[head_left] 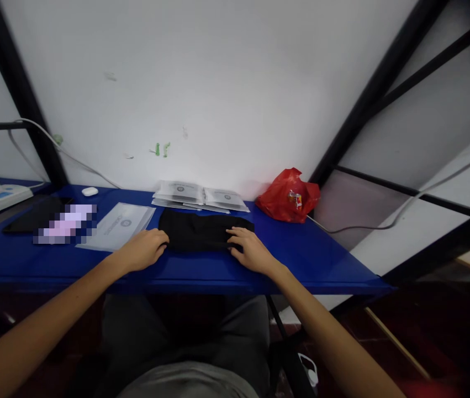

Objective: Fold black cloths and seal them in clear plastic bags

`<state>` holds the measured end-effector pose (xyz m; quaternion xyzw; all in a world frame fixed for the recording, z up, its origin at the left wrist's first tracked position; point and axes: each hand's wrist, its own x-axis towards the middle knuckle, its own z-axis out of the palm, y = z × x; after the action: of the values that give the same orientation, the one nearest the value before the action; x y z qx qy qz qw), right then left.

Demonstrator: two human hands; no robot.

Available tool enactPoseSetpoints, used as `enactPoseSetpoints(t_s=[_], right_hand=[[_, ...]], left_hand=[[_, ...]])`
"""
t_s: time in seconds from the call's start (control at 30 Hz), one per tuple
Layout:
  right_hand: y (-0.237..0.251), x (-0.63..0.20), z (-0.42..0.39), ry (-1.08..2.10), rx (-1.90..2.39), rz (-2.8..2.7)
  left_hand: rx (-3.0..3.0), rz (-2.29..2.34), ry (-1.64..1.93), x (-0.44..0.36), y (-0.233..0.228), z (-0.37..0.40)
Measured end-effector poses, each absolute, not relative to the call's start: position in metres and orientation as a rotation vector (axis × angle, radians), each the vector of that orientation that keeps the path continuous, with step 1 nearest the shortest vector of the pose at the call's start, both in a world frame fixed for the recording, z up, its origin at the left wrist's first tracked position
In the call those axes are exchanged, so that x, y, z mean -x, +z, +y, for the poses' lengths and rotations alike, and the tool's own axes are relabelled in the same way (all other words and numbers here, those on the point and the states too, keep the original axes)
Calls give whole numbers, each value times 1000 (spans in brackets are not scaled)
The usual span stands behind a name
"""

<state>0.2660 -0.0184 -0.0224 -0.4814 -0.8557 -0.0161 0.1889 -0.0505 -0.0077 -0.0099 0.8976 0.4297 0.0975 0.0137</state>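
Observation:
A folded piece of black cloth [195, 231] lies across the blue desk in front of me. At its left end, my left hand [146, 249] has its fingers curled closed on the edge of the fabric. My right hand [251, 249] is at the other end, its fingers over the top of the cloth and its thumb at the front edge, pinching the fabric. Just left of the cloth is a flat, frosted plastic bag [121, 225] with printing on it. Behind the cloth, several similar packets [180, 192] lie in low stacks by the wall.
A red plastic bag [288, 196] stands at the back right beside a cable. On the left are a dark tablet-like slab [31, 214], a pixelated item [67, 224], a small white case [89, 191] and a power strip [0, 200]. Black metal posts frame the blue desk [201, 273].

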Motion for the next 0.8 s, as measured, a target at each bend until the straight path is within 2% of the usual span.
enactPoseSetpoints(t_s=[0.23, 0.37, 0.47, 0.57, 0.63, 0.8], right_hand=[[11, -262, -41, 306, 1322, -2418], [32, -262, -28, 389, 1381, -2362], [34, -256, -5, 305, 1513, -2224], [20, -240, 10, -16, 1659, -2051], [2, -225, 10, -223, 1628, -2007], [-41, -204, -3, -112, 1476, -2269]], left_hand=[[-2539, 1201, 281, 66, 26, -14], [-2402, 1316, 314, 67, 39, 5], [-2351, 1495, 376, 57, 37, 23], [-2420, 1810, 495, 40, 21, 32], [-2581, 1845, 592, 31, 4, 32], [-2654, 1663, 330, 24, -37, 27]])
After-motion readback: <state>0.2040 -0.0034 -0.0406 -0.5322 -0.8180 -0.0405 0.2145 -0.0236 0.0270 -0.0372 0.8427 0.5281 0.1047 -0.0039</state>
